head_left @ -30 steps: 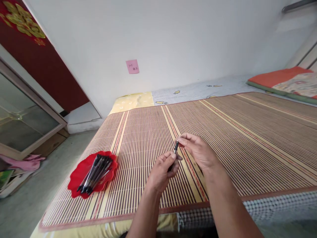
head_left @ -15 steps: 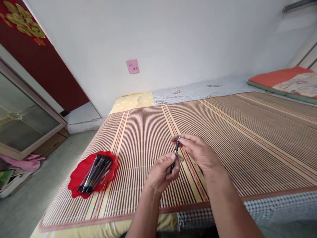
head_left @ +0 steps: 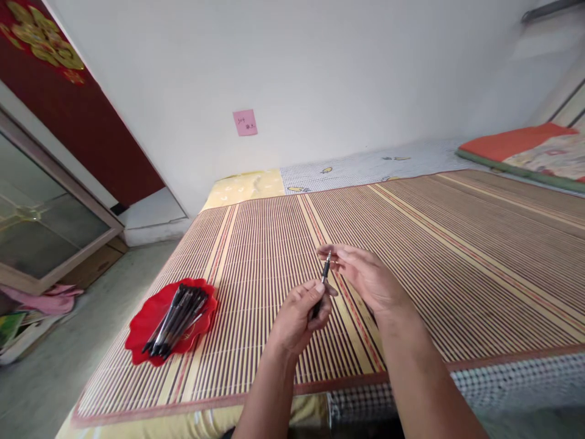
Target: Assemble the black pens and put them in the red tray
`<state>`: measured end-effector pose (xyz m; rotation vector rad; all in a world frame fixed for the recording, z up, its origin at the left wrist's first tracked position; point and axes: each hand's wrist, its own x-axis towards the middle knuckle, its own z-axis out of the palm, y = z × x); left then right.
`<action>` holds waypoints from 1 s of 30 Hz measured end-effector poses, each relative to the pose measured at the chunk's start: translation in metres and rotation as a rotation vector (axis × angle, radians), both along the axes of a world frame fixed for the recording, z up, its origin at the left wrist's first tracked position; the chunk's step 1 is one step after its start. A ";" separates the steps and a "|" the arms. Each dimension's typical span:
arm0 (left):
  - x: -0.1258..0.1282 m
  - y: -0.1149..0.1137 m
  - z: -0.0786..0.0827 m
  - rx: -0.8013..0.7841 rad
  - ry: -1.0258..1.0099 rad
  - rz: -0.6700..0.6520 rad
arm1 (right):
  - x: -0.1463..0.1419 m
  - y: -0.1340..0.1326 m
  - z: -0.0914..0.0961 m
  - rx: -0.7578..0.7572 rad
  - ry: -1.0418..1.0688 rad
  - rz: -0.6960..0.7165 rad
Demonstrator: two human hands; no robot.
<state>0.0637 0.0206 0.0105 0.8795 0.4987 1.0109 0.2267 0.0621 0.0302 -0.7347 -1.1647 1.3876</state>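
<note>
My left hand [head_left: 299, 317] is closed around the lower part of a black pen [head_left: 325, 272], holding it upright over the striped bamboo mat [head_left: 434, 256]. My right hand [head_left: 365, 277] pinches the pen's top end with thumb and fingertips. To the left, on the mat, a red scalloped plate [head_left: 141, 323] carries several black pens [head_left: 176, 320].
The mat covers a bed with a yellow and checked sheet [head_left: 365, 164]. A folded orange and patterned quilt [head_left: 525, 149] lies at the far right. A pink note [head_left: 244, 122] sticks to the white wall. A glass-fronted cabinet [head_left: 41, 225] stands at the left by the grey floor.
The pen's top end has risen slightly out of my left hand as my right fingers shifted on it. Both hands stay in about the same place.
</note>
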 end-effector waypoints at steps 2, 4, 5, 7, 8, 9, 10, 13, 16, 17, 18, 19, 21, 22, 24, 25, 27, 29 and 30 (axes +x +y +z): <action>0.000 0.000 0.000 0.000 0.003 -0.002 | -0.001 -0.001 0.001 -0.008 -0.025 0.002; 0.000 -0.001 0.001 0.004 0.008 -0.004 | -0.002 -0.001 0.001 -0.021 -0.021 -0.020; 0.000 -0.001 0.001 0.007 0.011 -0.006 | -0.002 -0.001 0.001 -0.029 -0.012 -0.030; 0.000 -0.001 0.001 0.011 0.014 -0.007 | -0.003 -0.001 0.001 -0.043 -0.007 -0.035; 0.000 -0.001 0.000 0.012 0.015 -0.006 | -0.003 0.000 0.001 -0.043 -0.011 -0.032; 0.000 -0.001 0.000 0.012 0.015 -0.005 | -0.003 0.000 0.000 -0.037 -0.015 -0.025; 0.000 0.000 0.000 0.012 0.015 -0.003 | -0.003 0.000 0.000 -0.025 -0.015 -0.018; -0.001 0.000 0.000 0.017 0.010 -0.005 | -0.002 -0.001 0.000 0.008 -0.011 0.007; -0.001 0.000 0.000 0.018 0.005 -0.008 | -0.002 -0.002 0.001 -0.011 -0.027 0.006; -0.001 0.000 0.000 0.018 0.007 -0.009 | -0.003 -0.003 0.001 -0.023 -0.027 -0.004; -0.001 0.000 0.000 0.017 0.012 -0.010 | -0.003 -0.003 0.002 -0.037 -0.023 -0.014; -0.001 0.000 0.000 0.015 0.017 -0.012 | -0.004 -0.003 0.002 -0.054 -0.020 -0.018; -0.001 -0.001 -0.001 0.009 0.026 -0.011 | -0.004 -0.003 0.003 -0.070 -0.011 -0.019; -0.001 -0.001 -0.001 0.006 0.028 -0.010 | -0.004 -0.003 0.002 -0.064 -0.005 -0.018; -0.001 0.000 -0.001 0.003 0.028 -0.005 | -0.003 -0.002 0.001 -0.032 0.004 -0.014; -0.001 0.000 -0.001 0.003 0.026 -0.003 | -0.003 -0.001 0.001 -0.015 0.006 -0.008; -0.001 0.000 0.000 0.008 0.026 -0.010 | -0.002 -0.001 0.000 -0.007 -0.001 0.004; -0.002 0.000 0.002 0.013 0.031 -0.018 | -0.002 -0.001 0.000 -0.025 -0.012 0.002; -0.002 0.000 0.002 0.015 0.034 -0.018 | -0.002 -0.001 0.001 -0.037 -0.009 -0.004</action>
